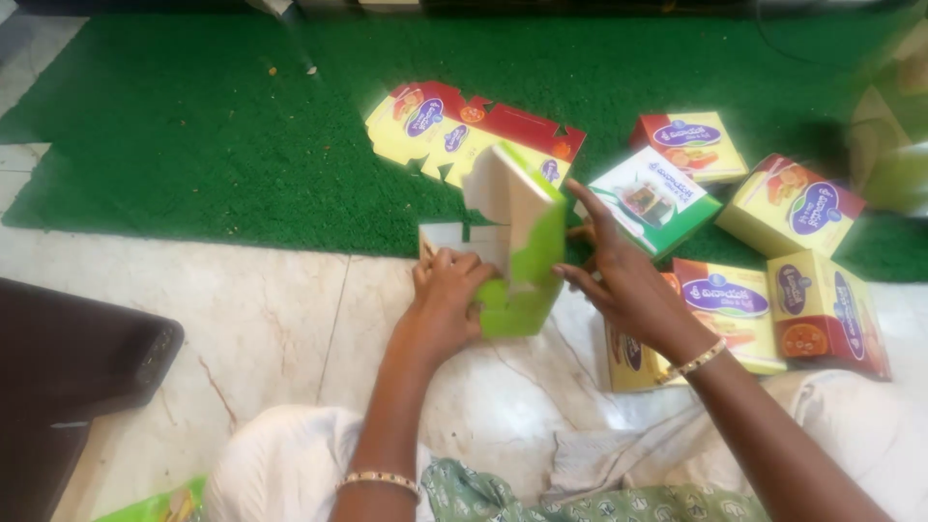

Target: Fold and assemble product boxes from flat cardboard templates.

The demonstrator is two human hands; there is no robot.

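Observation:
A half-folded green and white cardboard carton (522,251) stands between my hands over the marble floor, its flaps open at the top. My left hand (445,300) grips its lower left side and a white flap. My right hand (619,275) is at the carton's right side, fingers spread and touching its edge. A beaded bracelet sits on each wrist.
A flat unfolded yellow and red carton (435,126) lies on the green turf mat (193,126). Several assembled yellow, red and green boxes (788,208) sit to the right. A dark object (68,358) is at the left. My lap is covered in white cloth (290,464).

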